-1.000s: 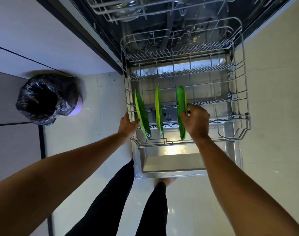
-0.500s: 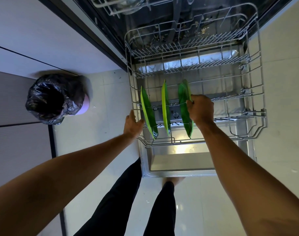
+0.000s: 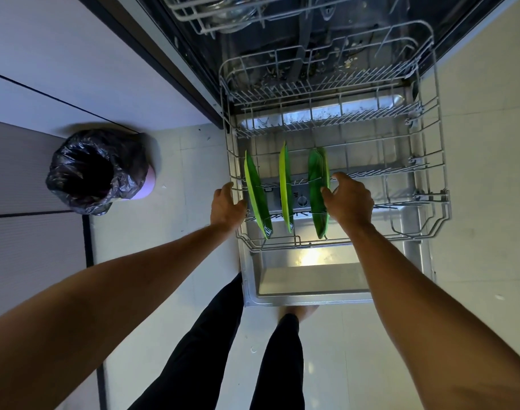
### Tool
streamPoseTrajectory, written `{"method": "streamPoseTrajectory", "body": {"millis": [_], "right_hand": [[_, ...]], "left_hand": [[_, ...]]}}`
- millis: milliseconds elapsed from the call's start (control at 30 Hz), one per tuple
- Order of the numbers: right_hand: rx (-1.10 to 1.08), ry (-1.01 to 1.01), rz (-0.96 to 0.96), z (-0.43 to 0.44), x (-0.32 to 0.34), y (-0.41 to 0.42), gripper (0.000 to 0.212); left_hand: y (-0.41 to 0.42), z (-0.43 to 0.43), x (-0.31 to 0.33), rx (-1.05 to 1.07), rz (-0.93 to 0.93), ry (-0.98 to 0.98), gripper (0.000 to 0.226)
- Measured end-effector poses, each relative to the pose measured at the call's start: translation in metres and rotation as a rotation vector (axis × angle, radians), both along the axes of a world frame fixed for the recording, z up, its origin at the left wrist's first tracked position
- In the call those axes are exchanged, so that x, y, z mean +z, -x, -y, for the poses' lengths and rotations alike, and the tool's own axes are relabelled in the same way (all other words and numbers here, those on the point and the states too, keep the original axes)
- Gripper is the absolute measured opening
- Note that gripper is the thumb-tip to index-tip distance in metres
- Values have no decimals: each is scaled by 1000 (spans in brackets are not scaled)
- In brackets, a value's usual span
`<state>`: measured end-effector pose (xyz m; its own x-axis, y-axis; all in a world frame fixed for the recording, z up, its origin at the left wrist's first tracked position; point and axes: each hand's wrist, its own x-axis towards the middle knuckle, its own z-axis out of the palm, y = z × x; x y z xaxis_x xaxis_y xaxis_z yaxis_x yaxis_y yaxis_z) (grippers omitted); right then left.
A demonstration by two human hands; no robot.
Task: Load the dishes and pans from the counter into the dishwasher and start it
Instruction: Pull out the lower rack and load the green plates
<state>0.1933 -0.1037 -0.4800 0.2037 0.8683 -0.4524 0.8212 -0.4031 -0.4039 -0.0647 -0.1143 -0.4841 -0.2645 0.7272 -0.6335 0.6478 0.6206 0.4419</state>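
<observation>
Mid-frame, three green oval plates stand on edge in the grey wire dishwasher rack — likely to wash both faces — with the left hand curled on its rim, the right hand loosely spread beside the rightmost.

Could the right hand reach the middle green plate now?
Probably yes: the right hand is open, and the middle plate is bare on top, though the right plate stands between them.

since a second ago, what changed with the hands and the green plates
The right hand opened its grip on the rightmost dark green plate, fingers spread beside it. The left hand still holds the left rim of the grey wire rack; all three plates stay upright.
</observation>
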Motion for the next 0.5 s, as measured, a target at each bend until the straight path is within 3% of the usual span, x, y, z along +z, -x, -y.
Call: {"method": "streamPoseTrajectory", "body": {"millis": [267, 500], "right_hand": [[76, -40, 47, 9, 64, 7, 27], [240, -22, 87, 16, 161, 21, 22]], "left_hand": [[13, 14, 54, -149, -6, -192, 38], [47, 35, 141, -195, -54, -374, 31]]}}
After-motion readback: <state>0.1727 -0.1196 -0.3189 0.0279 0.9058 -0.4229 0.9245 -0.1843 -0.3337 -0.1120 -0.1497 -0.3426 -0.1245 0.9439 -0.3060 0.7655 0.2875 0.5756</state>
